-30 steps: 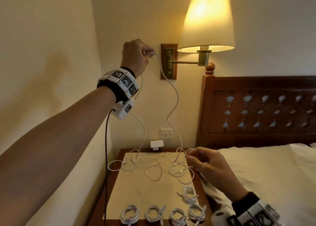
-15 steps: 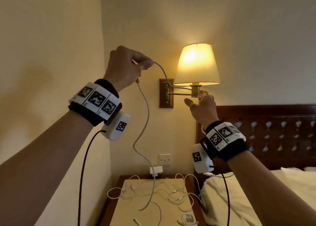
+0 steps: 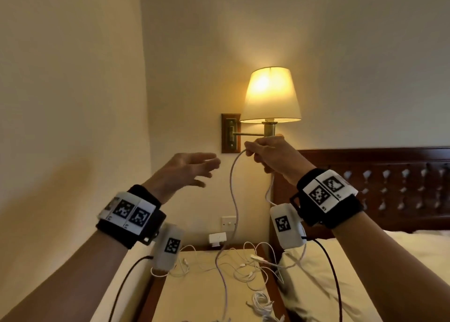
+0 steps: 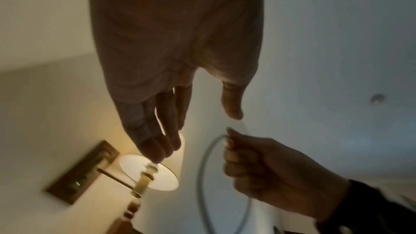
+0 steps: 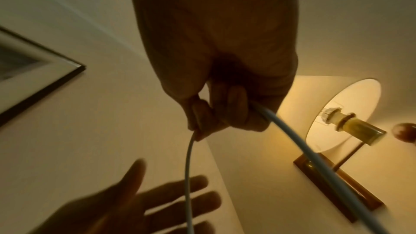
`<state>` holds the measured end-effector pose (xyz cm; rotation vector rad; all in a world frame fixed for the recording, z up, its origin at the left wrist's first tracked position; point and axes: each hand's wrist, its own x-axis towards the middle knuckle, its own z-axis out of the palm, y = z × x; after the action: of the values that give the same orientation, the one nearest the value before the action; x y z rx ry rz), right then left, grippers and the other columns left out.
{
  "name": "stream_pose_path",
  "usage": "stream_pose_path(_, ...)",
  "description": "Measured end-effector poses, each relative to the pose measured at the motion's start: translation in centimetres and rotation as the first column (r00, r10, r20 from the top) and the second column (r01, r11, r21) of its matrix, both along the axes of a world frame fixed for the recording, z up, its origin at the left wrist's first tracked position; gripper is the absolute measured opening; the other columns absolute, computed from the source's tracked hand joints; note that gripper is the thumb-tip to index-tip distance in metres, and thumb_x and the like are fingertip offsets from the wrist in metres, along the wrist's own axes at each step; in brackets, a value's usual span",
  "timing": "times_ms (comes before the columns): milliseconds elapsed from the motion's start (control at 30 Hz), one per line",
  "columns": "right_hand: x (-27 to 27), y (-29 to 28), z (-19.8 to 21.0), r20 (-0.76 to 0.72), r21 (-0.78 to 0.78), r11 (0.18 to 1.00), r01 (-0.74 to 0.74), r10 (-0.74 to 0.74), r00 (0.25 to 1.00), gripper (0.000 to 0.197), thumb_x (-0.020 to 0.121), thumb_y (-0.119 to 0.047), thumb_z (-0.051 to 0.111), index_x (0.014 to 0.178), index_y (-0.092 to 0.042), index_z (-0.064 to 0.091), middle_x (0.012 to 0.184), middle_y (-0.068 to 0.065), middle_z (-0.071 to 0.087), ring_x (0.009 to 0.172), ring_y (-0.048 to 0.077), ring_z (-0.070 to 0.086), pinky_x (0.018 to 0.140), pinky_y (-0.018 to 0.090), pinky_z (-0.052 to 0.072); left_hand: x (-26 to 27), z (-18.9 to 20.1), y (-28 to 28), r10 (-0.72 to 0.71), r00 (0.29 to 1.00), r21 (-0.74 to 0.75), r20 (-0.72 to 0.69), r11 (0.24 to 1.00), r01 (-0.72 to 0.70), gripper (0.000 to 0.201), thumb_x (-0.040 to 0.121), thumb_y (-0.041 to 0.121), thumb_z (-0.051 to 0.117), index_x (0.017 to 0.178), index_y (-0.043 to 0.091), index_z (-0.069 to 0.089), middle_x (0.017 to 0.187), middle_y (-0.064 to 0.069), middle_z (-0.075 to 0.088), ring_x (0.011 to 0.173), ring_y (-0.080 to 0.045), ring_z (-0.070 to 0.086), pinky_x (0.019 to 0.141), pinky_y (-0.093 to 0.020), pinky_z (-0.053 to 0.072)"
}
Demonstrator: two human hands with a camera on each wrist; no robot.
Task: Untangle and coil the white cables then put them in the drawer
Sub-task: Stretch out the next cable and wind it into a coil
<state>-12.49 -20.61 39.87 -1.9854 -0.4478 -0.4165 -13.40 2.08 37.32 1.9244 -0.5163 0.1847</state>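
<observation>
Overhead, right hand [image 3: 272, 155] pinches white cable [image 3: 233, 190] under lamp [image 3: 270, 95] — left hand [image 3: 187, 170] splayed, empty.

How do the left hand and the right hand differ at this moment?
The left hand is open with fingers spread and holds nothing; the right hand is curled round the white cable, which hangs down to the nightstand. The right hand sits just under the lamp; the left hand is lower, beside the cable. Both are raised and wear marker wristbands.
</observation>
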Motion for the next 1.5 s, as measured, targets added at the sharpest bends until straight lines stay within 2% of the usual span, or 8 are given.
stream_pose_path(300, 0.7, -1.4, -1.7, -0.033, -0.152, 0.985, -0.085, 0.081, 0.996, 0.022, 0.091, -0.025, 0.064, 0.098, -0.004, 0.067, 0.073, 0.005, 0.063, 0.062, 0.013, 0.057, 0.061, 0.022, 0.051, 0.1, -1.7, -2.6, 0.070, 0.991, -0.483, -0.117, 0.868, -0.119, 0.024, 0.082, 0.014, 0.071, 0.101, -0.001, 0.068, 0.086, -0.013, 0.073, 0.068, -0.014, 0.069, 0.065, -0.027, 0.059)
stream_pose_path(467, 1.8, -2.2, -4.6, -0.028, -0.198, 0.979, -0.054, 0.049, 0.998, 0.014, 0.087, -0.018, 0.069, 0.093, -0.005, 0.070, 0.081, 0.008, 0.071, 0.071, 0.014, 0.069, 0.062, 0.017, 0.053, 0.4, -3.0, -2.1, 0.166, 0.981, -0.294, -0.098, 0.937, -0.188, 0.023, 0.084, 0.021, 0.070, 0.100, 0.004, 0.070, 0.090, -0.009, 0.075, 0.083, -0.021, 0.071, 0.072, -0.032, 0.060)
stream_pose_path(800, 2.7, -2.4, -6.0, -0.197, -0.016, 0.983, -0.181, 0.175, 0.965, 0.022, 0.097, -0.017, 0.055, 0.098, 0.000, 0.069, 0.072, 0.005, 0.062, 0.058, 0.011, 0.058, 0.058, 0.020, 0.051, 2.1, -7.2, -1.0, -0.442, 0.796, -0.420, -0.413, 0.868, 0.264, 0.034, 0.097, 0.034, 0.045, 0.080, 0.012, 0.064, 0.070, -0.004, 0.057, 0.066, -0.016, 0.055, 0.076, -0.033, 0.051)
stream_pose_path(1000, 2.2, -1.0, -7.3, -0.086, -0.299, 0.942, -0.155, 0.135, 0.987, 0.025, 0.103, -0.024, 0.042, 0.089, -0.014, 0.061, 0.071, -0.002, 0.049, 0.058, 0.010, 0.041, 0.050, 0.019, 0.036, 1.6, -7.2, -2.1, -0.193, 0.950, -0.103, -0.246, 0.980, 0.173, 0.045, 0.092, 0.041, 0.050, 0.120, 0.007, 0.060, 0.093, -0.011, 0.070, 0.094, -0.027, 0.068, 0.091, -0.038, 0.054)
stream_pose_path(1100, 2.4, -0.6, -8.1, -0.037, -0.314, 0.940, -0.136, 0.131, 0.991, 0.025, 0.102, -0.028, 0.044, 0.088, -0.015, 0.061, 0.071, -0.001, 0.047, 0.059, 0.010, 0.043, 0.049, 0.020, 0.042, 0.9, -7.0, -4.0, -0.037, 0.998, -0.079, -0.047, 0.996, 0.033, 0.034, 0.094, 0.039, 0.054, 0.106, 0.011, 0.067, 0.072, 0.001, 0.059, 0.070, -0.015, 0.060, 0.071, -0.028, 0.051)
stream_pose_path(1267, 1.8, -1.3, -9.5, -0.312, 0.122, 0.959, -0.257, 0.283, 0.907, 0.038, 0.099, -0.042, 0.047, 0.071, -0.017, 0.052, 0.057, -0.005, 0.034, 0.046, 0.007, 0.029, 0.041, 0.018, 0.027, 2.5, -7.0, -3.1, 0.345, 0.917, -0.141, 0.201, 0.936, -0.322, 0.018, 0.091, 0.025, 0.065, 0.074, 0.022, 0.072, 0.083, 0.001, 0.071, 0.087, -0.015, 0.063, 0.067, -0.015, 0.043)
stream_pose_path(1400, 1.6, -5.1, -11.1, -0.328, 0.149, 0.974, -0.171, 0.212, 0.921, 0.042, 0.096, -0.047, 0.048, 0.063, -0.020, 0.046, 0.057, -0.004, 0.030, 0.045, 0.008, 0.024, 0.039, 0.020, 0.018, 3.0, -6.6, 2.4, 0.640, 0.766, -0.351, 0.067, 0.734, -0.582, 0.019, 0.088, 0.025, 0.069, 0.070, 0.020, 0.073, 0.093, -0.012, 0.074, 0.104, -0.034, 0.064, 0.087, -0.038, 0.050)
stream_pose_path(1500, 1.6, -7.0, -12.1, -0.331, 0.221, 0.970, -0.097, 0.168, 0.929, 0.042, 0.097, -0.045, 0.046, 0.063, -0.020, 0.044, 0.057, -0.003, 0.029, 0.042, 0.007, 0.022, 0.036, 0.020, 0.017, 2.4, -7.4, 4.3, 0.564, 0.822, 0.161, 0.078, 0.807, -0.569, 0.016, 0.089, 0.029, 0.067, 0.077, 0.022, 0.074, 0.089, -0.001, 0.070, 0.095, -0.020, 0.063, 0.090, -0.032, 0.046)
